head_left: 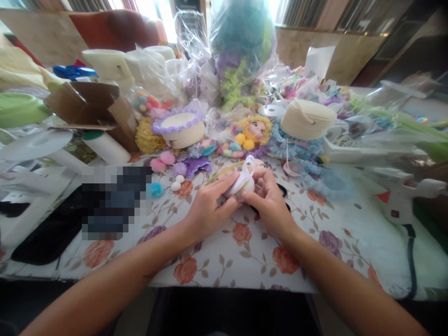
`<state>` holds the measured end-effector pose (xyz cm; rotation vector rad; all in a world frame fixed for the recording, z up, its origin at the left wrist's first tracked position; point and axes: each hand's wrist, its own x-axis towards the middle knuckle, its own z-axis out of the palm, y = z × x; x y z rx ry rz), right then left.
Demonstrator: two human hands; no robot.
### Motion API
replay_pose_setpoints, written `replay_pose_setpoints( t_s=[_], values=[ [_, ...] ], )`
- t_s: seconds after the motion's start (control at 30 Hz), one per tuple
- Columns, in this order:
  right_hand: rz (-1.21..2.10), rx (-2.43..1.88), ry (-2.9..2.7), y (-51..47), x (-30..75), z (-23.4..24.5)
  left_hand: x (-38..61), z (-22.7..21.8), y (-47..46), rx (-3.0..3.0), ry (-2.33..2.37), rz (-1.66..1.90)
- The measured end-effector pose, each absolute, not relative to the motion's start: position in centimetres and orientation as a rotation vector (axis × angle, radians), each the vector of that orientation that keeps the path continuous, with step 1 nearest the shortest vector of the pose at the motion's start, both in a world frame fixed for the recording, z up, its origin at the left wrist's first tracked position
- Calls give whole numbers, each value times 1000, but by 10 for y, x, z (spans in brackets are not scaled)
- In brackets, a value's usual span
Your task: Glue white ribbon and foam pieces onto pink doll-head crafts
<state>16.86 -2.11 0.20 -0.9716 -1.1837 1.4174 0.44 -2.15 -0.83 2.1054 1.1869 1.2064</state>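
The ribbon (248, 171) looks smooth, the box (122, 120) matt cardboard, the bag (245, 35) crinkled glossy plastic, the pompoms (158, 164) fuzzy.

The flowered table (217, 252) carries a flat black object (52, 231) at left, pink pompoms (158, 164), a white glue gun (401, 193) at right and, farther back, a cardboard box (122, 116), a purple-frilled cream basket (184, 135), a yellow-haired doll (259, 129) and a plastic-wrapped teal bundle (241, 32).

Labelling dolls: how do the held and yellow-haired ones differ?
The held doll is between left hand and right hand; the yellow-haired doll is untouched, farther back. A pale ribbon crosses the held doll; yellow pom-poms sit under the yellow-haired doll's face. Both show large eyes.
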Motion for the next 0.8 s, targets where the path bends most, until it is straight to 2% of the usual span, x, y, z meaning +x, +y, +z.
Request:
replay_pose_setpoints(
  t_s=[0.5, 0.8],
  values=[
    [1314, -1166, -1183, -24, 165, 7, 5, -11, -24, 2175, 1122, 1202],
    [1355, -1034, -1111, -22, 168, -3, 4, -10, -23, 2228, 1041, 1228]
  ],
)
